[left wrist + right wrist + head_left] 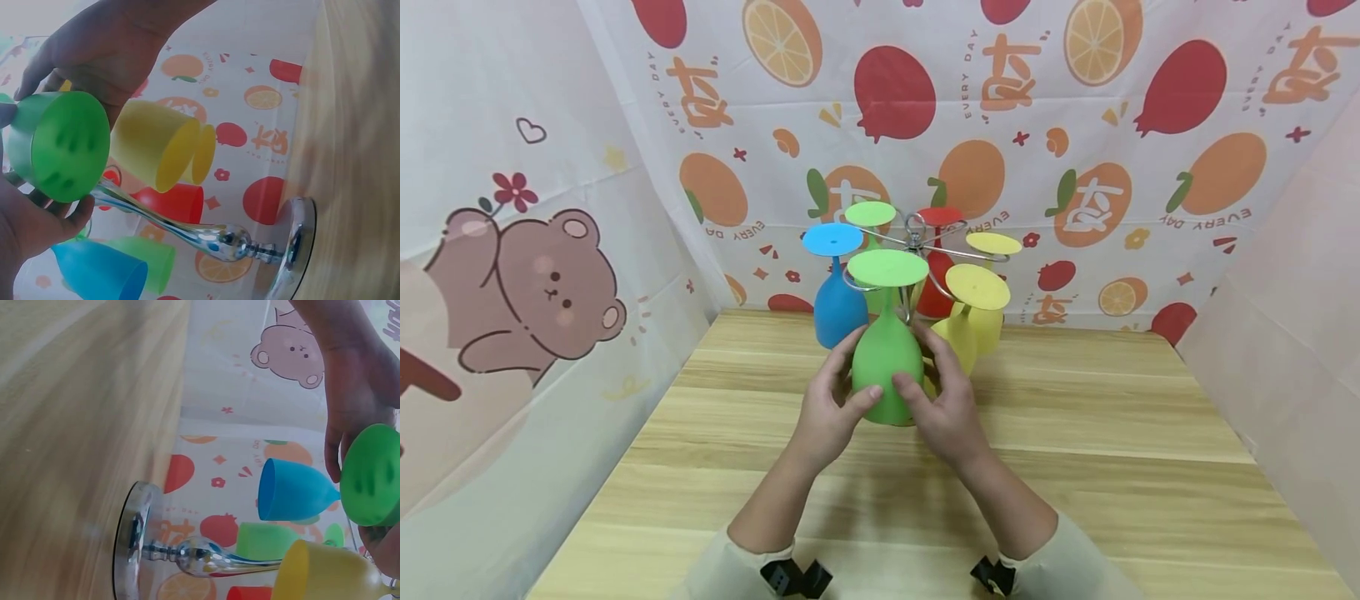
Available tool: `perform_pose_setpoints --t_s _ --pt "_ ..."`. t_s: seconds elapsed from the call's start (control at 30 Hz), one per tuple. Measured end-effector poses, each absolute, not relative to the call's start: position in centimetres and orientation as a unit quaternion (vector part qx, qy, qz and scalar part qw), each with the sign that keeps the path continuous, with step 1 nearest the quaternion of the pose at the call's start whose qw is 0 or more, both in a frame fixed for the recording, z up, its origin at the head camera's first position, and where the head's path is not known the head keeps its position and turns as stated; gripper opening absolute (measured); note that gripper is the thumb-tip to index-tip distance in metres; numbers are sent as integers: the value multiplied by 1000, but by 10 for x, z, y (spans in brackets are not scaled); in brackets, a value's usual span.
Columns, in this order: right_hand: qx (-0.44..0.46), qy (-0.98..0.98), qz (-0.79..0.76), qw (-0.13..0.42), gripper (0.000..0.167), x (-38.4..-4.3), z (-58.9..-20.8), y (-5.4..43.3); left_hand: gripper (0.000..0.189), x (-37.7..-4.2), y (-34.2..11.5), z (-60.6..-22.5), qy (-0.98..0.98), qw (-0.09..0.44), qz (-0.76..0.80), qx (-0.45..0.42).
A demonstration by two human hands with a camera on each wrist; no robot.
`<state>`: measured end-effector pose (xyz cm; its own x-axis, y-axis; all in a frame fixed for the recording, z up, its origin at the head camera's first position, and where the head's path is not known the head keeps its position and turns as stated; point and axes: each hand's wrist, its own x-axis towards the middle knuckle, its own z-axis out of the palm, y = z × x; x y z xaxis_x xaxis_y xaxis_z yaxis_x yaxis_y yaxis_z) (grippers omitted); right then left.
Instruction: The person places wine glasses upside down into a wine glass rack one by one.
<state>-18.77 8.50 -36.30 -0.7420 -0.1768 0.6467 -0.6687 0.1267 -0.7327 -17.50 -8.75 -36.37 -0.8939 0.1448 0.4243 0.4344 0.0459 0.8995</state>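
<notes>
An upside-down green wine glass [887, 367] is at the front of a chrome glass rack [917, 233], its foot up at the rack's wire loops. My left hand [833, 404] grips the bowl from the left, and my right hand [946, 404] grips it from the right, both thumbs on the near side. Several other glasses hang mouth-down round the rack: a blue glass [838, 304], a red glass [936, 287], a light green glass [147, 256] and yellow glasses [153, 140]. In the left wrist view, finger shadows show through the green bowl.
The rack's round chrome base [297, 250] stands on a wooden table [1075, 433]. A printed fruit cloth [895, 92] hangs behind, and a bear-print cloth [535, 283] covers the left side. A pale cloth [1292, 333] borders the right.
</notes>
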Motion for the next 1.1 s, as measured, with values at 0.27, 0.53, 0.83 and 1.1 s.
perform_pose_setpoints --t_s 0.27,0.53,0.83,1.1 --pt "283 -723 593 213 53 -194 -359 80 67 -184 -88 -360 -707 121 -668 -196" --pt "252 -739 594 196 52 -197 -356 76 64 -191 -88 -359 -721 125 -657 -181" --pt "242 -745 594 183 62 -199 -356 74 60 -198 -87 -360 -741 120 -638 -170" --pt "238 -763 572 180 63 -198 -351 72 60 -205 -89 -362 -749 110 -633 -162"
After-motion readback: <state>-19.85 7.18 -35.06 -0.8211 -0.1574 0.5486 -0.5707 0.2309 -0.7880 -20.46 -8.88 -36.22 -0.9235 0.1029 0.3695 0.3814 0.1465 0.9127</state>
